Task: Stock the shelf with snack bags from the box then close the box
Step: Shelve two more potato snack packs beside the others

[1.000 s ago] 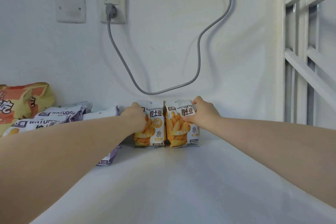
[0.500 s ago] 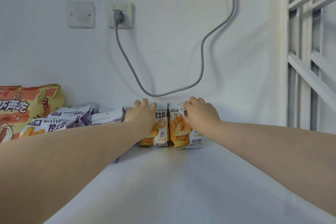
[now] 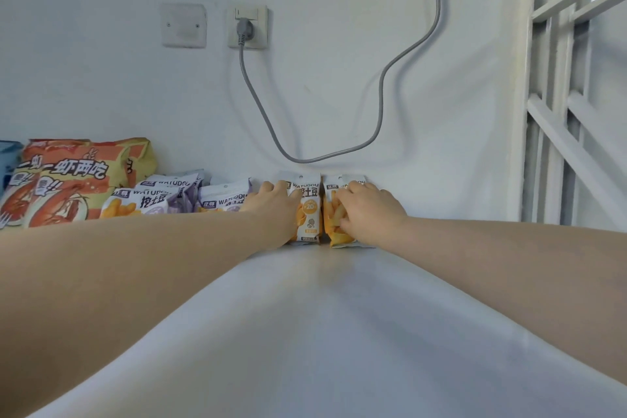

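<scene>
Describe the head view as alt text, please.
The left hand presses the left yellow bag and the right hand the right yellow bag, both standing side by side against the wall on a white shelf. Other snack bags lie to their left; a grey cable hangs above.

White shelf (image 3: pixel 339 332): left orange snack bag (image 3: pixel 309 210) and right orange snack bag (image 3: pixel 332 214) upright, touching, against the wall; purple-white snack bags (image 3: pixel 176 195) piled leftward; large shrimp-snack bags (image 3: pixel 78 180) far left.

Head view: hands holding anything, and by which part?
Nothing gripped. Left hand presses flat on the front of the left Watudou fries bag; right hand likewise on the right Watudou fries bag.
</scene>
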